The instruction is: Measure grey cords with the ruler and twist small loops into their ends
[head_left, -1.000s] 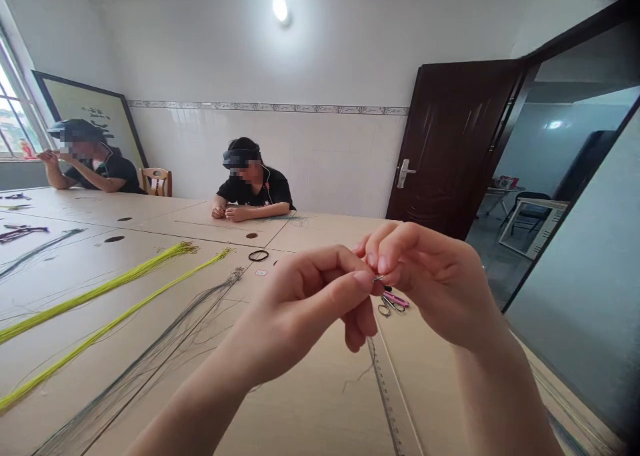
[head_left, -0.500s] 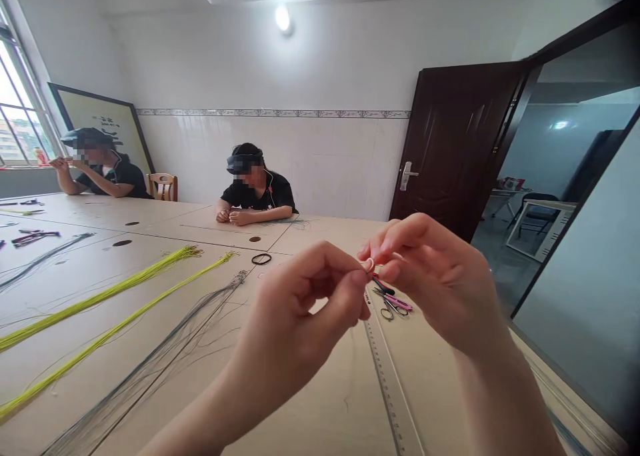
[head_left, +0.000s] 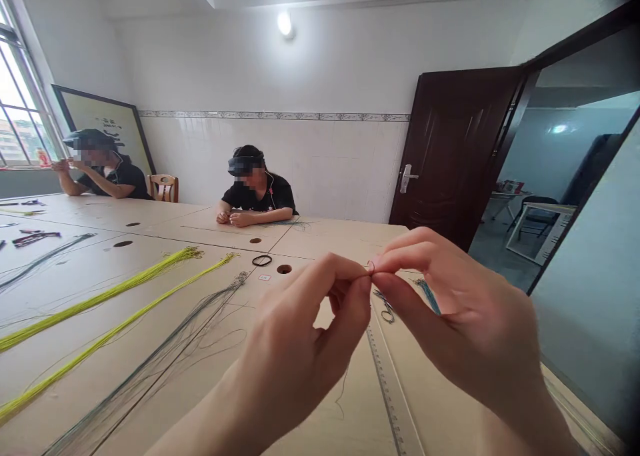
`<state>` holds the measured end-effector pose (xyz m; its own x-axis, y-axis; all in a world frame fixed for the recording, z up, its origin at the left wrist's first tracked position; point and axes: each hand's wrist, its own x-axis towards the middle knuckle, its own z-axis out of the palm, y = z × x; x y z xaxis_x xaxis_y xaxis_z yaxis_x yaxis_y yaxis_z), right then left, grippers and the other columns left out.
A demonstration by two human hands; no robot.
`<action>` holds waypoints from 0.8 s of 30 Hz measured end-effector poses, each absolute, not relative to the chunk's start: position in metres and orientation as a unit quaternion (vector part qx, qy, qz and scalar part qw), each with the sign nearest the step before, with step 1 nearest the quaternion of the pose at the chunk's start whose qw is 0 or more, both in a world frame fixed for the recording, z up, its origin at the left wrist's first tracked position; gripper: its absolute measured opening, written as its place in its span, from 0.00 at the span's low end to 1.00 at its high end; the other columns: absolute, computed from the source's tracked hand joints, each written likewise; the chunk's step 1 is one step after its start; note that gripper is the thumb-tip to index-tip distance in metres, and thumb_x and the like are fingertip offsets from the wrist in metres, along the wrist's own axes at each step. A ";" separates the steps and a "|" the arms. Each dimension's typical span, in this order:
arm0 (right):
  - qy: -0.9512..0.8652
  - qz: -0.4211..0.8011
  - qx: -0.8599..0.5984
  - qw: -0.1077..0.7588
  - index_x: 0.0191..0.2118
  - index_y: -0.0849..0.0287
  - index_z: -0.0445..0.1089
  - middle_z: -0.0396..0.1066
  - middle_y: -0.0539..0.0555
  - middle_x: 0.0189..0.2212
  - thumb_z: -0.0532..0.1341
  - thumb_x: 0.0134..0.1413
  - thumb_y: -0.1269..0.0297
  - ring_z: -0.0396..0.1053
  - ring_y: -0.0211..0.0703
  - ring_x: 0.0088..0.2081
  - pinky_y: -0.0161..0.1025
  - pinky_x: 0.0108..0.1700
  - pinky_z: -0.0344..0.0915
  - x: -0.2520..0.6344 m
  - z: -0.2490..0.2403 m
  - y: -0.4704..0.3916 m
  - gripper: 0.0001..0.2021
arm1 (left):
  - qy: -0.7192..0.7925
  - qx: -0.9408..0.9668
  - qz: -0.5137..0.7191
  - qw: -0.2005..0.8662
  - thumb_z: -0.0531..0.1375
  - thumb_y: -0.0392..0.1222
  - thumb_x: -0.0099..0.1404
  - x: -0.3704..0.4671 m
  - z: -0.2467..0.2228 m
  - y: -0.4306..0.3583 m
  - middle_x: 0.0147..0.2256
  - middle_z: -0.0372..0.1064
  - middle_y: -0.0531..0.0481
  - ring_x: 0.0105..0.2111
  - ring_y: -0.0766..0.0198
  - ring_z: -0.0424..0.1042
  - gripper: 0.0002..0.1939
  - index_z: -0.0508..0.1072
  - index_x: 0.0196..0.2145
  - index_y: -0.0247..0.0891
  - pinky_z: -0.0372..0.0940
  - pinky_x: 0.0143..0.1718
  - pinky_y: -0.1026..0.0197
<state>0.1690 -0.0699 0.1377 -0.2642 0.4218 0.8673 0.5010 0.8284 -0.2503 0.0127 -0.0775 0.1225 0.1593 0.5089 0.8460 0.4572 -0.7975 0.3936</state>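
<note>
Small thin loop (head_left: 371, 266) up in the air over the far end of the ruler (head_left: 383, 379), standing where the fingertips meet. Left hand (head_left: 310, 329) and right hand (head_left: 465, 309) each pinch thumb to forefinger, no gap visible, at the loop's base; presumably so fine a piece needs steadying from two sides. Scissors (head_left: 385, 303) just beside the ruler's far end, perhaps for reach; yellow thread (head_left: 103, 295) and grey thread (head_left: 187, 322) stretched out left of the ruler, probably against tangling

Nothing legible: characters on the black-framed pale rectangular panel (head_left: 114, 124) and marks on the long transparent ruler (head_left: 390, 389) blur.
</note>
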 end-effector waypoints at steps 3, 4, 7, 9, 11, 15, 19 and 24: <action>-0.806 -0.121 -0.270 0.513 0.36 0.58 0.66 0.66 0.46 0.35 0.58 0.58 0.72 0.65 0.28 0.36 0.25 0.36 0.61 0.168 0.137 -0.069 0.02 | 0.319 0.767 0.556 0.022 0.53 0.33 0.65 0.010 0.124 -0.078 0.26 0.65 0.64 0.25 0.78 0.65 0.06 0.63 0.32 0.43 0.60 0.27 0.73; -0.811 -0.140 -0.255 0.508 0.36 0.59 0.65 0.66 0.47 0.35 0.58 0.58 0.73 0.65 0.29 0.37 0.26 0.38 0.61 0.168 0.136 -0.068 0.02 | 0.320 0.769 0.553 0.021 0.53 0.33 0.65 0.009 0.124 -0.078 0.26 0.65 0.63 0.25 0.78 0.64 0.06 0.63 0.32 0.43 0.59 0.26 0.73; -0.823 -0.173 -0.225 0.492 0.36 0.62 0.64 0.65 0.50 0.35 0.57 0.57 0.74 0.65 0.31 0.39 0.29 0.41 0.62 0.169 0.136 -0.064 0.02 | 0.323 0.775 0.543 0.020 0.53 0.32 0.65 0.008 0.124 -0.078 0.26 0.63 0.63 0.25 0.78 0.62 0.06 0.62 0.32 0.42 0.58 0.26 0.73; -0.826 -0.184 -0.218 0.486 0.35 0.63 0.63 0.65 0.51 0.35 0.57 0.57 0.75 0.65 0.32 0.38 0.30 0.40 0.62 0.169 0.136 -0.063 0.02 | 0.322 0.776 0.541 0.021 0.53 0.32 0.65 0.008 0.123 -0.079 0.27 0.63 0.62 0.26 0.77 0.62 0.06 0.62 0.32 0.42 0.58 0.27 0.73; -0.828 -0.191 -0.215 0.481 0.35 0.63 0.63 0.65 0.51 0.34 0.57 0.56 0.76 0.65 0.33 0.37 0.31 0.39 0.62 0.169 0.135 -0.063 0.03 | 0.319 0.782 0.535 0.016 0.53 0.32 0.65 0.008 0.123 -0.079 0.27 0.63 0.62 0.26 0.77 0.63 0.06 0.62 0.33 0.42 0.58 0.28 0.72; -0.826 -0.206 -0.202 0.485 0.34 0.63 0.63 0.66 0.52 0.33 0.58 0.55 0.77 0.65 0.34 0.36 0.32 0.36 0.63 0.169 0.135 -0.062 0.04 | 0.327 0.789 0.521 0.005 0.55 0.32 0.64 0.006 0.125 -0.078 0.26 0.64 0.62 0.25 0.77 0.63 0.06 0.63 0.33 0.42 0.58 0.27 0.71; -0.818 -0.200 -0.238 0.484 0.34 0.59 0.63 0.68 0.52 0.33 0.58 0.55 0.74 0.66 0.37 0.35 0.35 0.35 0.63 0.175 0.136 -0.064 0.04 | 0.321 0.791 0.522 0.002 0.55 0.31 0.63 0.004 0.128 -0.078 0.25 0.64 0.61 0.24 0.75 0.64 0.07 0.64 0.31 0.42 0.59 0.26 0.70; -0.732 -0.159 -0.404 0.525 0.33 0.58 0.64 0.67 0.51 0.31 0.54 0.59 0.67 0.66 0.38 0.34 0.36 0.36 0.63 0.180 0.143 -0.065 0.04 | 0.331 0.760 0.559 -0.017 0.56 0.29 0.61 -0.005 0.134 -0.081 0.25 0.66 0.60 0.25 0.73 0.66 0.08 0.65 0.31 0.43 0.62 0.26 0.71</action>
<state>0.1804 -0.0648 0.1433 -0.1228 0.4244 0.8971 0.7576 0.6240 -0.1915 -0.0054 -0.0814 0.1345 0.1565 0.4848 0.8605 0.5217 -0.7804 0.3447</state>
